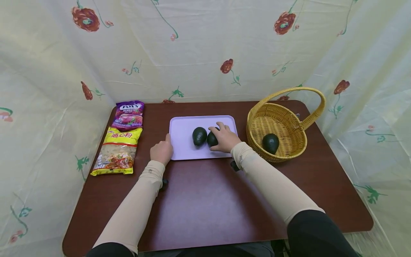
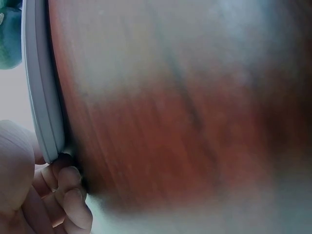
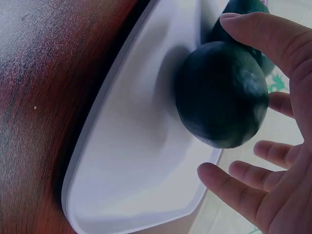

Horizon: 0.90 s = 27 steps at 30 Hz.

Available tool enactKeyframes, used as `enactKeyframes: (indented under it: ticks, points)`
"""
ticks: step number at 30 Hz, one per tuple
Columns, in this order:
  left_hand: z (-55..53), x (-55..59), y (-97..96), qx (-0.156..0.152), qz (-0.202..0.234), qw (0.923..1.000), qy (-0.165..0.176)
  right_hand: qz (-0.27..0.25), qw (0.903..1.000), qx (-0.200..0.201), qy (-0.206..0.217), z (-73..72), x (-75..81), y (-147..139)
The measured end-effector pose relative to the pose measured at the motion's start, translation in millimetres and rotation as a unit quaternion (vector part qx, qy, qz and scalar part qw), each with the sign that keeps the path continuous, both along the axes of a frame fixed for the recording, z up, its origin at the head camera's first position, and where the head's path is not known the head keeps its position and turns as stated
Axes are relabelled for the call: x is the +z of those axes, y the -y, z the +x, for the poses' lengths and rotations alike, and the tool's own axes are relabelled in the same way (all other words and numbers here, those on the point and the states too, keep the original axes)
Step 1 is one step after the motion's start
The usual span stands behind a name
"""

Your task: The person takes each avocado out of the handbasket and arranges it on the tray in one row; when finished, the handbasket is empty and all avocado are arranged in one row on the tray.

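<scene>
My left hand point(image 1: 162, 151) grips the left edge of a lilac tray point(image 1: 183, 153); in the left wrist view its fingers point(image 2: 70, 183) curl beneath the rim. On the tray, two dark green avocados lie side by side. My right hand point(image 1: 226, 137) is at the right avocado point(image 1: 212, 140), thumb on the near side and fingers on the far side. In the right wrist view the fingers are spread around this avocado point(image 3: 219, 97), with gaps showing; whether the thumb touches it I cannot tell. The left avocado point(image 1: 199, 136) lies just beside it.
A yellow wicker basket point(image 1: 257, 128) with a tall handle stands right of the tray, one avocado point(image 1: 270, 143) inside. At the table's left lie a purple candy bag point(image 1: 128, 115) and a yellow pasta bag point(image 1: 118, 151). Flowered cloth point(image 1: 192, 53) hangs behind the brown table point(image 1: 205, 207).
</scene>
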<state>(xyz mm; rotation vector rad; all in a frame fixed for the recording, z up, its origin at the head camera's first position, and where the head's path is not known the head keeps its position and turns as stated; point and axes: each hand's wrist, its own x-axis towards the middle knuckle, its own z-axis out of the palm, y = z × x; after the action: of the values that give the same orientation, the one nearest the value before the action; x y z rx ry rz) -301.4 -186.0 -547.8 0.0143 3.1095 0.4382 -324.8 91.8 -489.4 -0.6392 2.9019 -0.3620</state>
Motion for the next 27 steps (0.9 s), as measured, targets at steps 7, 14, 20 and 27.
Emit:
enactKeyframes:
  ticks: [7,14,20,27]
  points:
    - [-1.9,-3.2,-0.4,0.000,-0.002,1.0000,-0.004,-0.004,0.9999,-0.002,0.011,-0.7,-1.5,4]
    - [-1.8,-4.4,-0.6,0.001,-0.001,1.0000,-0.010,-0.001,0.9998,-0.002,0.019,-1.3,-3.1,6]
    - [-2.6,-5.9,0.7,0.000,0.001,0.9999,-0.015,-0.002,0.9997,-0.001,0.026,-3.8,-6.0,7]
    - [-3.9,-8.2,2.7,-0.001,-0.002,0.9999,-0.012,-0.009,0.9996,0.001,0.027,-7.8,-10.9,6]
